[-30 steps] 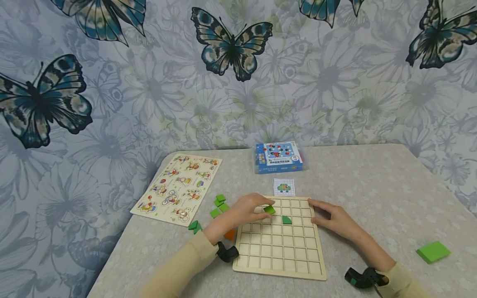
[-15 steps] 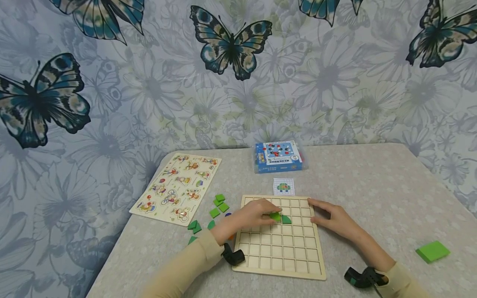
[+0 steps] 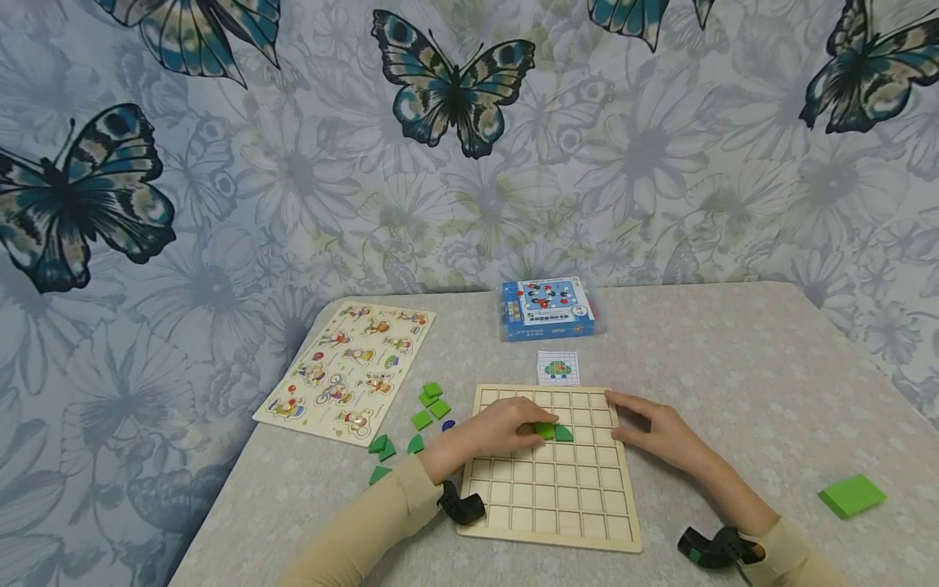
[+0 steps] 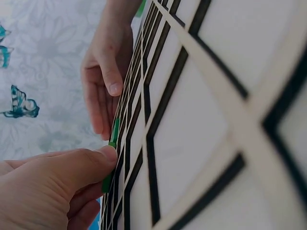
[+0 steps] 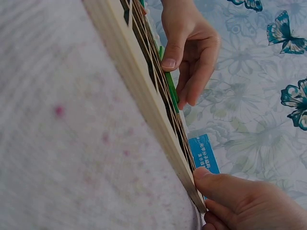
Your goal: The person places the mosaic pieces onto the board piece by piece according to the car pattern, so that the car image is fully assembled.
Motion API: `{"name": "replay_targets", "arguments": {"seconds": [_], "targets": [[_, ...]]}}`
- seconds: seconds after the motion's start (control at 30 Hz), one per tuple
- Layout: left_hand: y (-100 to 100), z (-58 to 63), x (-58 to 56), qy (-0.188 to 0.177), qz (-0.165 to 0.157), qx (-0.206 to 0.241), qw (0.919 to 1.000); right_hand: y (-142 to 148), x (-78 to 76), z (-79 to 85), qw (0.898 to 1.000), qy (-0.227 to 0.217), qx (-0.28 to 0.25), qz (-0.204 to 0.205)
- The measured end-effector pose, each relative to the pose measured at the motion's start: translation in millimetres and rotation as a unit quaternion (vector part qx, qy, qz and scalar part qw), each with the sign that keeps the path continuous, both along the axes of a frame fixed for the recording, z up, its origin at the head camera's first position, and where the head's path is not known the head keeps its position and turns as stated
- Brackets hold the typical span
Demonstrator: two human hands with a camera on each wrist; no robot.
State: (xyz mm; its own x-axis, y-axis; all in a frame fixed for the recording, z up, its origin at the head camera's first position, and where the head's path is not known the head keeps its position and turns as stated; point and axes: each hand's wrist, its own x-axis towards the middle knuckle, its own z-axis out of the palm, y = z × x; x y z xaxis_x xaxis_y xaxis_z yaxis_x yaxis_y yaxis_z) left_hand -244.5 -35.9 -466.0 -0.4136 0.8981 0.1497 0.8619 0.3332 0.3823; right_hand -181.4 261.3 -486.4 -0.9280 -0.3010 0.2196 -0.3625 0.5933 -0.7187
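My left hand [image 3: 506, 428] pinches a light green square tile [image 3: 544, 430] low over the wooden grid board [image 3: 546, 542], thumb on the near side. Right beside that tile, a dark green quarter-round tile [image 3: 563, 433] lies in a cell. My right hand [image 3: 660, 432] touches the board's right edge near the far corner, thumb and forefinger spread and fairly straight. In the right wrist view, the thumb of my right hand [image 5: 235, 191] rests against the board's rim. The left wrist view shows the pinched tile [image 4: 106, 184] partly hidden under my left fingers.
Loose green tiles [image 3: 421, 419] and a blue piece [image 3: 448, 425] lie left of the board. Behind it are a small pattern card [image 3: 558, 368] and a blue box [image 3: 550, 310]. A picture puzzle board [image 3: 352, 367] is at left, a bigger green block [image 3: 853, 496] at right.
My left hand has moved right and slightly nearer with the light green tile, bringing it beside the dark green quarter-round tile. My right hand stays at the board's edge.
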Motion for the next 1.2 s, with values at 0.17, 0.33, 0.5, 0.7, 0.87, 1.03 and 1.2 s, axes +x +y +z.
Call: {"name": "replay_targets", "arguments": {"seconds": [0.17, 0.33, 0.5, 0.7, 0.87, 1.03, 1.2], "targets": [[0.0, 0.1, 1.0, 0.001, -0.005, 0.004, 1.0, -0.4, 0.8, 0.5, 1.0, -0.002, 0.001, -0.003], [-0.8, 1.6, 1.9, -0.003, -0.01, 0.009, 0.9999, -0.6, 0.9, 0.7, 1.0, -0.003, 0.0, -0.003], [0.0, 1.1, 2.2, -0.008, -0.01, 0.007, 0.9999, -0.4, 0.8, 0.3, 1.0, -0.002, -0.003, -0.001], [0.9, 2.6, 3.9, -0.013, -0.004, 0.001, 0.9999, -0.4, 0.8, -0.6, 1.0, 0.001, -0.005, 0.0], [-1.4, 2.7, 4.4, -0.017, 0.007, 0.002, 0.9998, -1.3, 0.8, -1.1, 1.0, 0.006, -0.004, 0.0], [-6.5, 5.7, 3.4, -0.023, 0.019, 0.02, 0.9994, -0.5, 0.2, -1.0, 1.0, 0.001, -0.005, 0.001], [-19.4, 17.1, 5.2, -0.032, 0.043, 0.032, 0.998, -0.3, 0.1, -1.8, 1.0, 0.005, -0.003, 0.001]]}}
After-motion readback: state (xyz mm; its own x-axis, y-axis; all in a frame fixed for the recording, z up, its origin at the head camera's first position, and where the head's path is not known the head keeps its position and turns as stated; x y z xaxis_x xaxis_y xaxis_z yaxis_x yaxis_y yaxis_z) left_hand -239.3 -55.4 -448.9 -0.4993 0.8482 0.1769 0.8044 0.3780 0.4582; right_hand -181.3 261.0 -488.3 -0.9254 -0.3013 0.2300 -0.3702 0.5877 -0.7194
